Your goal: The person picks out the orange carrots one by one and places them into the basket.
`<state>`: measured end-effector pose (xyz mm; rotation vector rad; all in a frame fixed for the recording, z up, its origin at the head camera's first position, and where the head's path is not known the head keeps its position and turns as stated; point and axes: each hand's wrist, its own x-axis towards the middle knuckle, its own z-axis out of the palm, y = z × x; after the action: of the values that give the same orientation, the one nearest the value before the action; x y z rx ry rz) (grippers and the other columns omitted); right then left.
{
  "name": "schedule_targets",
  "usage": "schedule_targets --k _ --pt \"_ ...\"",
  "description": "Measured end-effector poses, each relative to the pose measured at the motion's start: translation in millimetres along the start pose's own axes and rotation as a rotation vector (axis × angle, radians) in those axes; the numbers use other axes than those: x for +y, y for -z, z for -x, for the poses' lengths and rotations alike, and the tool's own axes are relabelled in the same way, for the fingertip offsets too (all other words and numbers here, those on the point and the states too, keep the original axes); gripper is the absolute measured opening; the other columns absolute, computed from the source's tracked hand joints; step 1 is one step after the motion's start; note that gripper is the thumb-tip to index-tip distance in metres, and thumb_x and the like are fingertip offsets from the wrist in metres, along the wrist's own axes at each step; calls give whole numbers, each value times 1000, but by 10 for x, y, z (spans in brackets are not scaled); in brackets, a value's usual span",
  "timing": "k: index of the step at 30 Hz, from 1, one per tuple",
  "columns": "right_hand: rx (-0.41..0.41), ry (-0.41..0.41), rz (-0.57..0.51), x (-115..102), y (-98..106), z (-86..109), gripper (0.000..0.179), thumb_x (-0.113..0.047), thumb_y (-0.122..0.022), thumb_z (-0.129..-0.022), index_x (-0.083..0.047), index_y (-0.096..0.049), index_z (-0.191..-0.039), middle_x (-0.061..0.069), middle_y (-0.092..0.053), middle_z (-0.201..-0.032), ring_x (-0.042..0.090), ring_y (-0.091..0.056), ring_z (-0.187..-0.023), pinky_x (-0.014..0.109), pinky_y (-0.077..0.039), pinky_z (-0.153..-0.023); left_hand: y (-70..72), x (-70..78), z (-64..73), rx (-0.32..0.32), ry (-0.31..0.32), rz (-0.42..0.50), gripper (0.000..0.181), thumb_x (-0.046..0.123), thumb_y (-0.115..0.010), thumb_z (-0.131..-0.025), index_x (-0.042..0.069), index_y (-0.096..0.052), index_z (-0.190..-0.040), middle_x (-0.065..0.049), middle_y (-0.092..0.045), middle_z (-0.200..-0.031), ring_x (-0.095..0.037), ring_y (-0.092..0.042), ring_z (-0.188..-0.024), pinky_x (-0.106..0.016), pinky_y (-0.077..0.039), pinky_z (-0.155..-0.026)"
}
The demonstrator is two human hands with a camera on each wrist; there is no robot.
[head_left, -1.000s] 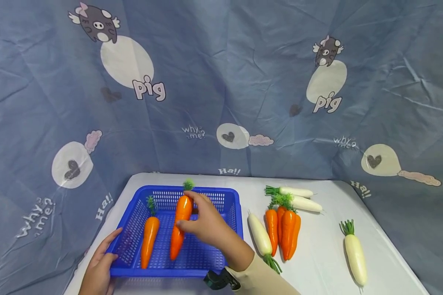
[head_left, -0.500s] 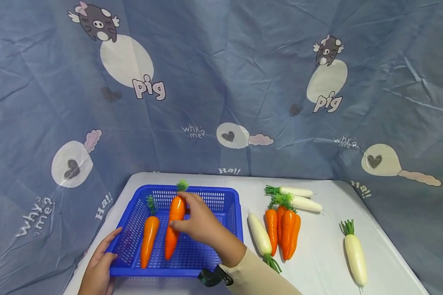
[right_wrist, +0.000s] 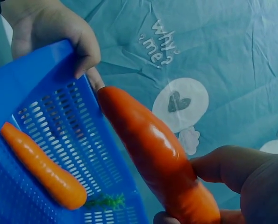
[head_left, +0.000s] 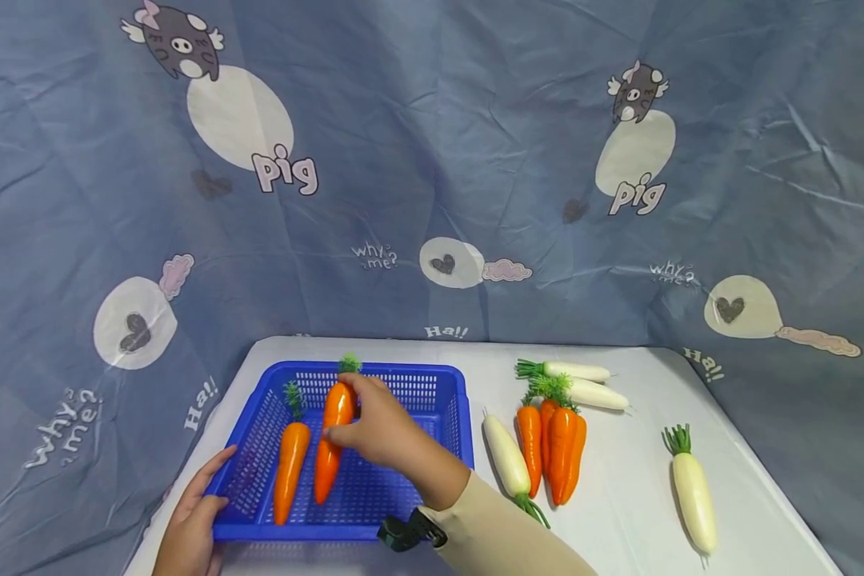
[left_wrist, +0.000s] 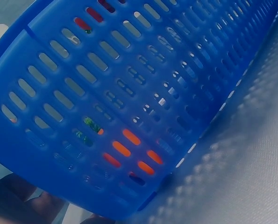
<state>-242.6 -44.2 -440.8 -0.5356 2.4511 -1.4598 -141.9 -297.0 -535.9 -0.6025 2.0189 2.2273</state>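
Note:
My right hand pinches an orange carrot with a green leafy top over the blue plastic basket. In the right wrist view this carrot sits between thumb and fingers, nearer the camera than the basket. A second carrot lies inside the basket to its left. At the basket's left front corner my left hand grips the rim; the right wrist view shows that hand with its fingers bent over the edge. The left wrist view is mostly filled by the basket's slotted wall.
Right of the basket lies a bunch of carrots, with a white radish beside it. Two more radishes lie behind the bunch, and another radish is at the far right. A patterned blue cloth hangs behind the white table.
My right hand has moved left with the carrot, closer to the carrot lying in the basket. The left hand stays on the rim, and the head view has shifted slightly.

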Motion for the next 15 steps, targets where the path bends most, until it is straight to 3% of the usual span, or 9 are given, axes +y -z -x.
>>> schedule_targets --k 15 --pt "-13 -15 17 102 -134 -108 77 -16 -86 -83 -11 -52 -152 9 -58 -132 16 -61 -102 25 -57 -81 26 -43 0 6 -17 -5 82 -5 -21 -94 31 -19 -169 -5 5 -177 -43 -17 -158 -53 -39 -108"
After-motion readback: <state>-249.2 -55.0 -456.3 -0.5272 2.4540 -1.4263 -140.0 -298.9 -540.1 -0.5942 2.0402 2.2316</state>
